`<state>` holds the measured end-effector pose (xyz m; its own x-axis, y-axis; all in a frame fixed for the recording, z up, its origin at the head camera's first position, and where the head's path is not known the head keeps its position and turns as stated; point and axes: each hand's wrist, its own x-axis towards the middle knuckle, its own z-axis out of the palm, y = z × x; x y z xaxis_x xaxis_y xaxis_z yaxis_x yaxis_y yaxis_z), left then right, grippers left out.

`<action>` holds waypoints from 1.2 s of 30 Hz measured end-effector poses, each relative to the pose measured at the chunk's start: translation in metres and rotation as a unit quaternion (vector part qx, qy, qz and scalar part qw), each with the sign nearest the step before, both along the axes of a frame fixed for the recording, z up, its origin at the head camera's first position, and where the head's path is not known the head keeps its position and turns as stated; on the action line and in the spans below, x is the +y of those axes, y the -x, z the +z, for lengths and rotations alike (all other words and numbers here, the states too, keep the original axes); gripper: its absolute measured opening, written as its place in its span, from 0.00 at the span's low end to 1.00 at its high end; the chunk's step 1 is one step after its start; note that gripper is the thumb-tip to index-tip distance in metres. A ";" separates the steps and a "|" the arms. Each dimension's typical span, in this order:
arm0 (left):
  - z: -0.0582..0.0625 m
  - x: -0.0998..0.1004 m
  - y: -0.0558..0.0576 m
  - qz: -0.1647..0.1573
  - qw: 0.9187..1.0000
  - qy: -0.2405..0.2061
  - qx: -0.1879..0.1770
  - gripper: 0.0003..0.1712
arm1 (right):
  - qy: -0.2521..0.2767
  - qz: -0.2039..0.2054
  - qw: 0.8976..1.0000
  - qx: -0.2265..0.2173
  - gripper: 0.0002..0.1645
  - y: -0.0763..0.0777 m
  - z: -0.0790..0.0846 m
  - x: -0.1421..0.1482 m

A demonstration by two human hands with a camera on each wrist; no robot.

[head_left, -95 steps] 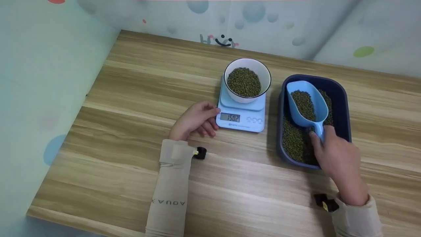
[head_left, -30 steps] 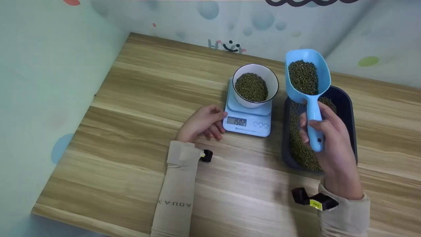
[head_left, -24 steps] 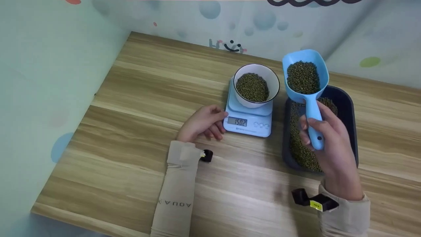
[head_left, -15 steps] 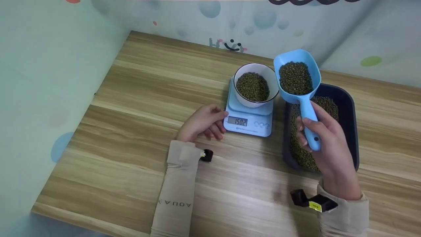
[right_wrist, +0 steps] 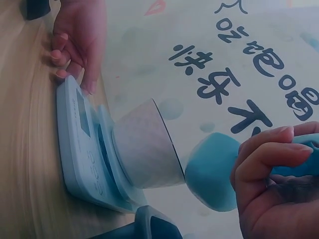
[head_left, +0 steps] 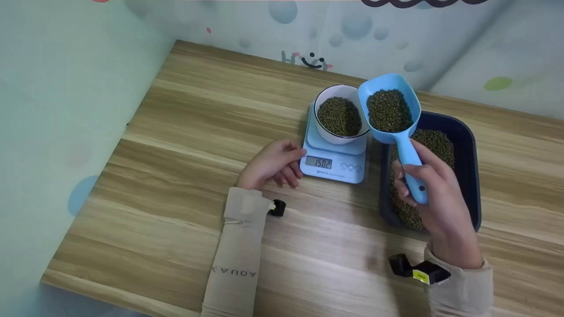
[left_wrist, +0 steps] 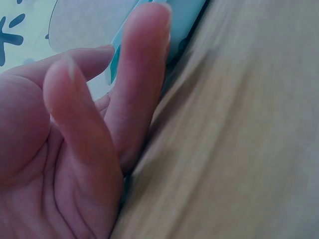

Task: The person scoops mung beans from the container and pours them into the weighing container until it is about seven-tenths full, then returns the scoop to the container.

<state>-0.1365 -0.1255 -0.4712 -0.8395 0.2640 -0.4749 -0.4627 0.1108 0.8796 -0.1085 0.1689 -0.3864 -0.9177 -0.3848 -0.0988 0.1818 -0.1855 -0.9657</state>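
Observation:
My right hand point(head_left: 440, 193) grips the handle of a light blue scoop point(head_left: 390, 110) loaded with small dark green beans. The scoop's left edge overlaps the right rim of a white bowl point(head_left: 324, 127) in the head view. Beans fill the lower part of that bowl, which stands on a light blue kitchen scale point(head_left: 335, 174) whose display reads 150.2. Beside the scale's left edge lies my left hand point(head_left: 273, 163), its thumb and fingertips touching the scale's side and its fingers loosely bent. In the right wrist view the scoop's head point(right_wrist: 214, 172) is close to the bowl's rim.
A dark blue tub point(head_left: 473, 185) of beans point(head_left: 434, 141) sits right of the scale, partly under my right hand and the scoop. All stand on a wooden table point(head_left: 176, 154) backed by a patterned wall point(head_left: 246, 22). Each wrist carries a small black camera.
My right hand has lifted the loaded scoop out of the tub and carried it left to the bowl's rim. The left hand stays by the scale; the reading is still 150.2.

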 end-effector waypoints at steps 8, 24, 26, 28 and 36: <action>-0.005 0.000 0.002 0.004 1.000 -0.001 -0.001 0.18 | -0.032 -0.001 0.999 0.005 0.29 0.000 -0.001 -0.002; -0.015 -0.002 0.002 0.006 1.000 0.000 0.017 0.19 | -0.089 -0.007 0.996 0.016 0.28 0.000 -0.001 -0.004; -0.015 -0.002 0.001 0.006 1.000 -0.005 0.019 0.19 | -0.091 -0.004 0.996 0.018 0.28 0.000 -0.002 -0.005; -0.015 -0.002 0.001 0.004 1.000 -0.008 0.021 0.19 | -0.092 -0.004 0.996 0.019 0.28 0.000 -0.002 -0.004; -0.014 -0.001 0.002 0.000 1.000 -0.004 0.022 0.19 | -0.102 -0.008 0.995 0.019 0.28 -0.001 -0.001 -0.003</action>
